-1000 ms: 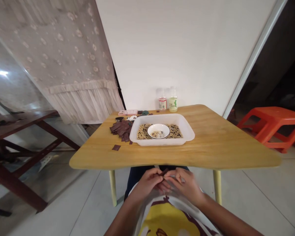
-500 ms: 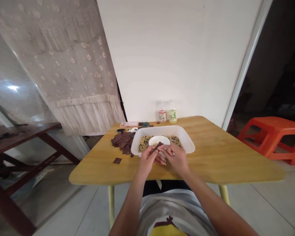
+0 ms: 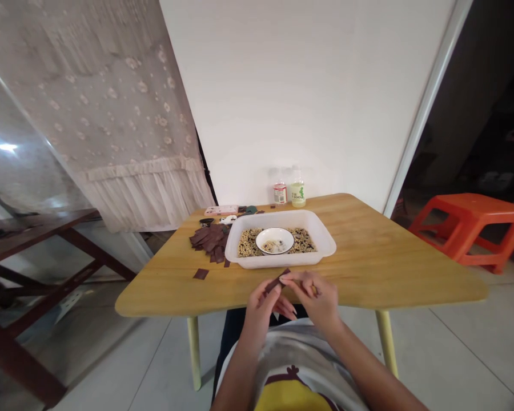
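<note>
A small dark brown piece [image 3: 277,281], thin and flat like a scrap of leather or cloth, is held at the table's front edge. My left hand [image 3: 261,308] pinches its lower left end, and my right hand [image 3: 316,295] has thumb and forefinger at its upper right end. Just beyond my hands is a white plastic tub [image 3: 323,242] with small yellowish and black beads or grains [image 3: 248,244]. Among these sits a white bowl [image 3: 263,235] with a dark rim, a few of the bits inside. To the left lies a pile of similar brown pieces [image 3: 212,240].
One loose brown square [image 3: 201,274] lies left of the tub on the wooden table [image 3: 377,262]. At the back are a pink phone-like object [image 3: 221,210] and two bottles, one red-labelled [image 3: 280,194], one green-labelled [image 3: 298,194]. An orange stool [image 3: 475,214] stands at right.
Both hands have drawn back from over the tub to the table's front edge, carrying the brown piece. The bowl now shows fully. The view has shifted slightly.
</note>
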The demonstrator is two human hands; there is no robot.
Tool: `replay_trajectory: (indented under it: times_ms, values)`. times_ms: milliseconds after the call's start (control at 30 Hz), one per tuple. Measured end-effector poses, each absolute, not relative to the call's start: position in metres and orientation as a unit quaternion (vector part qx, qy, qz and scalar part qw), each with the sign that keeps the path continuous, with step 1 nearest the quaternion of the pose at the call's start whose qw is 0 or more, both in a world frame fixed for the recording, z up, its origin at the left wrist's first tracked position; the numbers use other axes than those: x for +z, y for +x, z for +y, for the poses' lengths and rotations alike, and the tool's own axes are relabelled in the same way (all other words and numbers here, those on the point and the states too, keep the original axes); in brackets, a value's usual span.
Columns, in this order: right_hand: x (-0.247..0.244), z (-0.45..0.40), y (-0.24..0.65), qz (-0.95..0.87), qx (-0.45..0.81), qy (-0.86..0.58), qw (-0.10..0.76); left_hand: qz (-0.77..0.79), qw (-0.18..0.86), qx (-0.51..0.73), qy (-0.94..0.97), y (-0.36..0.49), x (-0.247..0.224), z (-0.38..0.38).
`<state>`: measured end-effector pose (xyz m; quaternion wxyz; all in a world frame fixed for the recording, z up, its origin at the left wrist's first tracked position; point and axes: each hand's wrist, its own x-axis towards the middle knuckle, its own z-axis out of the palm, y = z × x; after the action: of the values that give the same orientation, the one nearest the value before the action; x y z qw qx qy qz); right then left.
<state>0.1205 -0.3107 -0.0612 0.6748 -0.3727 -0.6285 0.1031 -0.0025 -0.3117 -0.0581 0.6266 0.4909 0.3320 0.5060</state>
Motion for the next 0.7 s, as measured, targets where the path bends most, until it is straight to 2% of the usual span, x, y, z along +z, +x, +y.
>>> replay_trajectory:
  times_ms: [167, 433, 700]
  values:
    - [-0.062, -0.329, 0.125, -0.66, 0.102, -0.361, 0.651, 0.356, 0.632, 0.532, 0.437, -0.002, -0.063, -0.335]
    - [-0.058, -0.352, 0.122, -0.707, 0.136, -0.332, 0.609, 0.364, 0.668, 0.508, 0.405, -0.009, -0.077, -0.371]
    - [-0.06, -0.351, 0.124, -0.699, 0.127, -0.344, 0.614, 0.382, 0.663, 0.52, 0.381, -0.008, -0.074, -0.372]
